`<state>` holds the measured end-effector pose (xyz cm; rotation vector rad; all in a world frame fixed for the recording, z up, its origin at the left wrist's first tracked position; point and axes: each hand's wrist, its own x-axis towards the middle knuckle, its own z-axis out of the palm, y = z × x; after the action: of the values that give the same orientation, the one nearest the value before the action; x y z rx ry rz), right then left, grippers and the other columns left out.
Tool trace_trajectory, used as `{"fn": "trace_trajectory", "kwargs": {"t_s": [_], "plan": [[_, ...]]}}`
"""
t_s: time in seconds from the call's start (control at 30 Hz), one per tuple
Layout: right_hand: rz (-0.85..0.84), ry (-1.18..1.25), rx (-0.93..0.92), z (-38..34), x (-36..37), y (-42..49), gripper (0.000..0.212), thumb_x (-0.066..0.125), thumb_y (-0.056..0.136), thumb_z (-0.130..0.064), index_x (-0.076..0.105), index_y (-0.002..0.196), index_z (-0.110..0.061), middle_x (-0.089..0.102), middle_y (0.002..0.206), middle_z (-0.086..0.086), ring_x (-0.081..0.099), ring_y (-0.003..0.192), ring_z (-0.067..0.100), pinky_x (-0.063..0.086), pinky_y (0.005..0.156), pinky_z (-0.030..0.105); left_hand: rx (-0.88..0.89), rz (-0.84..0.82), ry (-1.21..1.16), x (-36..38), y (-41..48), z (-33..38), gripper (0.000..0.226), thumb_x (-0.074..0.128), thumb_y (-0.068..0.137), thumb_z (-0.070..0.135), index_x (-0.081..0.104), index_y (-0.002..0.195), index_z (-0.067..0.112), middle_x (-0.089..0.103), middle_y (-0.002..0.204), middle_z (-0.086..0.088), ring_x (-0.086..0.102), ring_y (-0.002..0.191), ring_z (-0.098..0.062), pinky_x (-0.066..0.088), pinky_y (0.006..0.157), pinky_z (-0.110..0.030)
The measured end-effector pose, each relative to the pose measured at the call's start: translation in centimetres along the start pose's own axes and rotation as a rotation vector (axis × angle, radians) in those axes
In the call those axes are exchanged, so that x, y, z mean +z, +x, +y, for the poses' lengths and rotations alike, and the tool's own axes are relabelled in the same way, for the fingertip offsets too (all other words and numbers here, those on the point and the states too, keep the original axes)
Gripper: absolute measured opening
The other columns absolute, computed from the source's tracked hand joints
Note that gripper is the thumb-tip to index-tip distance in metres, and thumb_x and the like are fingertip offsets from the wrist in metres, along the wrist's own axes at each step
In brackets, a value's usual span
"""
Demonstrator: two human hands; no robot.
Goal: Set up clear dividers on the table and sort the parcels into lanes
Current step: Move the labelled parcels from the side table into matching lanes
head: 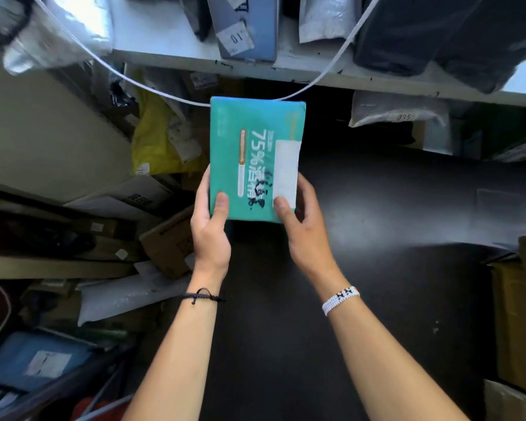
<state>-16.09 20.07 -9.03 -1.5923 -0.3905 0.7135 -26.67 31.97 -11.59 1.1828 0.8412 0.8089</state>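
Below the shelf point(286, 65) | teal parcel point(255, 153) between hands | left hand point(210, 226), right hand point(304, 229) gripping its near corners

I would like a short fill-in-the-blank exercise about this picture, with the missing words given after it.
1. The left hand and right hand hold one teal ___.
2. The box shows the number ___ in big print.
3. The white bracelet is on the ___ wrist.
4. The bag left of the box is ___.

Missing words: box; 75; right; yellow.
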Motion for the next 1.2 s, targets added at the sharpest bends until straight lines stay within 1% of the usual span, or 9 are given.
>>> {"fn": "trace_trajectory", "kwargs": {"t_s": [0.13, 0.23, 0.4, 0.5, 0.6, 0.7, 0.87, 0.97, 1.2], "plan": [[-0.107, 0.037, 0.045, 3.0, -1.5, -5.6, 0.058, 0.063, 0.098, 0.002, 0.052, 0.145, -0.031, 0.057, 0.151, -0.006, 0.052, 0.142, 0.013, 0.044, 0.119, 0.044, -0.111, 0.061, -0.109, -3.0, -5.7, -1.2, 0.046, 0.047, 0.096, 0.011, 0.055, 0.140, 0.013, 0.062, 0.142, -0.011, 0.055, 0.132, -0.025, 0.044, 0.106, -0.039], [-0.084, 0.093, 0.183, 4.1, -2.9, -9.0, 0.064, 0.053, 0.090, 0.019, 0.071, 0.114, -0.037, 0.068, 0.139, -0.001, 0.060, 0.134, 0.017, 0.051, 0.112, 0.044, -0.188, 0.128, -0.054, -5.2, -9.2, -1.0, 0.043, 0.044, 0.103, 0.037, 0.061, 0.127, 0.006, 0.068, 0.123, -0.017, 0.062, 0.115, -0.034, 0.046, 0.101, -0.052], [-0.019, 0.089, 0.317, 1.6, -4.3, -10.3, 0.028, 0.047, 0.105, -0.038, 0.073, 0.116, -0.033, 0.077, 0.120, -0.005, 0.070, 0.118, 0.021, 0.050, 0.090, 0.032, -0.373, -0.022, 0.134, -6.2, -10.5, 1.7, 0.089, 0.048, 0.086, 0.084, 0.064, 0.132, 0.009, 0.063, 0.130, -0.032, 0.059, 0.126, -0.049, 0.042, 0.111, -0.070], [-0.165, 0.051, 0.297, -0.5, -4.1, -9.9, 0.055, 0.043, 0.097, -0.074, 0.066, 0.133, -0.039, 0.069, 0.135, -0.015, 0.062, 0.127, 0.004, 0.045, 0.101, 0.031, -0.425, -0.139, 0.117, -5.5, -10.8, 2.9, 0.082, 0.052, 0.086, 0.081, 0.065, 0.132, 0.015, 0.065, 0.136, -0.017, 0.065, 0.127, -0.035, 0.045, 0.111, -0.064], [-0.216, 0.174, 0.271, -2.1, -5.0, -10.0, 0.044, 0.052, 0.098, -0.059, 0.066, 0.136, -0.039, 0.065, 0.142, -0.012, 0.060, 0.133, 0.011, 0.047, 0.100, 0.035, -0.405, -0.163, -0.056, -5.5, -11.3, 3.2, 0.047, 0.060, 0.089, 0.055, 0.077, 0.117, 0.023, 0.075, 0.122, -0.005, 0.068, 0.116, -0.023, 0.049, 0.105, -0.048], [-0.189, 0.283, 0.199, -2.8, -6.3, -10.2, 0.046, 0.059, 0.094, -0.052, 0.068, 0.131, -0.025, 0.056, 0.153, -0.009, 0.052, 0.143, 0.017, 0.042, 0.111, 0.046, -0.379, -0.243, -0.204, -5.5, -11.9, 4.0, 0.046, 0.053, 0.093, 0.042, 0.076, 0.126, 0.020, 0.074, 0.130, -0.005, 0.068, 0.122, -0.019, 0.055, 0.095, -0.029], [-0.098, 0.220, 0.304, -1.6, -6.6, -12.4, 0.074, 0.074, 0.072, -0.080, 0.059, 0.112, -0.020, 0.073, 0.128, -0.009, 0.071, 0.114, 0.009, 0.052, 0.090, 0.032, -0.347, -0.226, -0.086, -3.4, -14.2, 3.8, 0.046, 0.052, 0.105, 0.041, 0.064, 0.142, 0.018, 0.067, 0.141, -0.011, 0.065, 0.129, -0.025, 0.058, 0.099, -0.034], [-0.003, 0.209, 0.371, 0.6, -6.2, -14.3, 0.064, 0.079, 0.078, -0.060, 0.059, 0.124, -0.021, 0.073, 0.128, 0.002, 0.076, 0.105, 0.013, 0.057, 0.074, 0.021, -0.341, -0.223, 0.058, -3.1, -15.5, 2.4, 0.050, 0.068, 0.097, 0.033, 0.059, 0.145, 0.026, 0.070, 0.137, -0.007, 0.070, 0.122, -0.029, 0.060, 0.098, -0.047], [-0.073, 0.216, 0.431, 1.2, -6.1, -14.7, 0.070, 0.074, 0.087, -0.059, 0.049, 0.149, -0.036, 0.070, 0.135, -0.009, 0.071, 0.119, 0.016, 0.052, 0.106, 0.043, -0.456, -0.313, 0.023, -3.3, -15.4, 1.9, 0.060, 0.074, 0.091, 0.050, 0.059, 0.145, 0.027, 0.067, 0.140, -0.009, 0.067, 0.126, -0.031, 0.061, 0.094, -0.038]]}}
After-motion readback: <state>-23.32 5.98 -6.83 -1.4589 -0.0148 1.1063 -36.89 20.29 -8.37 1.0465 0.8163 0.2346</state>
